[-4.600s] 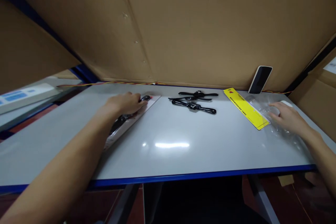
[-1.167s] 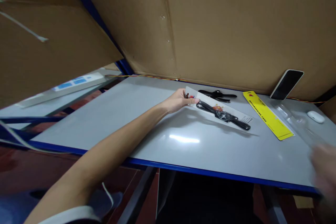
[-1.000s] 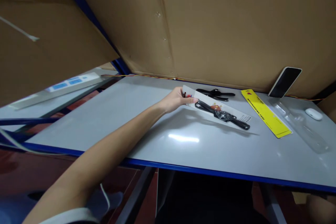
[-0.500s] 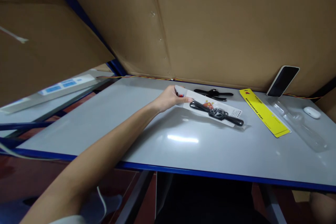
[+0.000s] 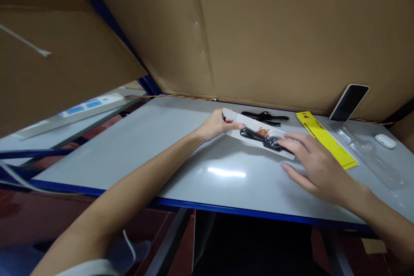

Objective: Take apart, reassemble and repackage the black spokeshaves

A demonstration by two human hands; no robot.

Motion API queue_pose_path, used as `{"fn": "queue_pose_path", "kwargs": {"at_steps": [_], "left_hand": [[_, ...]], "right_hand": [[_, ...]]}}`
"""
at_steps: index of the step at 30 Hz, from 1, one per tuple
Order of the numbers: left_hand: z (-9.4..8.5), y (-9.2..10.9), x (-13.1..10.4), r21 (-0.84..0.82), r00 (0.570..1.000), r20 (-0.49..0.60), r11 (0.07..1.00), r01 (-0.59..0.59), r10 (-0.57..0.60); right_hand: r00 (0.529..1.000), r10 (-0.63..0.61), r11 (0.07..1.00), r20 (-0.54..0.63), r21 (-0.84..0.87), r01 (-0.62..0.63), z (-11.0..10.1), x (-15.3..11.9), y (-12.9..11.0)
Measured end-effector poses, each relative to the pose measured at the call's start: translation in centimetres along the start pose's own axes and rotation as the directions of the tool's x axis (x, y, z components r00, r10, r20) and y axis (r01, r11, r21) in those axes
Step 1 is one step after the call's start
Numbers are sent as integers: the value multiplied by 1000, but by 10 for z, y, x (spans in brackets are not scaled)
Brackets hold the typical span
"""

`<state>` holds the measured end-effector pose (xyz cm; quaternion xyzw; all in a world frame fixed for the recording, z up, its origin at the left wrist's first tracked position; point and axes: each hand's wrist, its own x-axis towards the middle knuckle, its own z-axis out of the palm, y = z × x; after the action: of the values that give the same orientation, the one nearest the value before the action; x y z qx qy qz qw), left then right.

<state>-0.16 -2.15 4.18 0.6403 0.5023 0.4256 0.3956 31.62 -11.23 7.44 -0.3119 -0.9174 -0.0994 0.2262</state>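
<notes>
My left hand [image 5: 222, 125] pinches the left end of a packaged spokeshave [image 5: 254, 134], a black two-handled tool under clear plastic on a white printed card. The pack is tilted, held just over the grey table. My right hand [image 5: 312, 166] is at the pack's right end with its fingers apart and the thumb lower down. Its fingertips overlap the pack and hide part of it; whether they touch is unclear. Behind the pack lies another black spokeshave [image 5: 265, 116], partly covered from view.
Right of the pack are a yellow card [image 5: 318, 131] with black print, a clear plastic blister shell [image 5: 371, 155] and a small white case [image 5: 385, 141]. A phone [image 5: 349, 102] leans against the cardboard wall [image 5: 274, 34]. A blue edge borders the grey table [image 5: 129, 155].
My right hand has come in from the right and reached the pack's right end. My left hand still holds the other end. The view has shifted slightly.
</notes>
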Motion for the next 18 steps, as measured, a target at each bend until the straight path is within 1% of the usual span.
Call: {"fn": "queue_pose_path", "kwargs": {"at_steps": [2,4,5,7,9,11,13,15,18], "left_hand": [[2,-2,0,27,1000,-20,999,-22,22],[2,-6,1,46,998,-49,998,-32,34],[1,-7,3,52,998,-52,998,-28,30],[-5,-11,7,51,1000,-7,999,2,-1],[-13,-15,11,29,994,91,998,52,-55],[-22,-18,16,5,985,137,995,101,-101],[-31,-21,19,1,984,122,991,133,-132],[-42,-24,22,24,982,97,987,159,-161],[-64,-30,24,89,979,44,977,192,-197]], "right_hand": [[995,-19,999,95,-46,24,26,9,9],[989,2,997,149,-78,10,52,14,17],[991,18,997,134,-75,-8,63,15,20],[996,59,997,67,-54,-55,77,14,23],[997,76,997,15,2,-76,83,12,22],[996,91,993,6,75,-92,85,12,18],[991,126,982,42,138,-131,84,11,15],[981,160,966,109,188,-178,83,11,14],[967,149,942,208,269,-203,81,11,16]]}}
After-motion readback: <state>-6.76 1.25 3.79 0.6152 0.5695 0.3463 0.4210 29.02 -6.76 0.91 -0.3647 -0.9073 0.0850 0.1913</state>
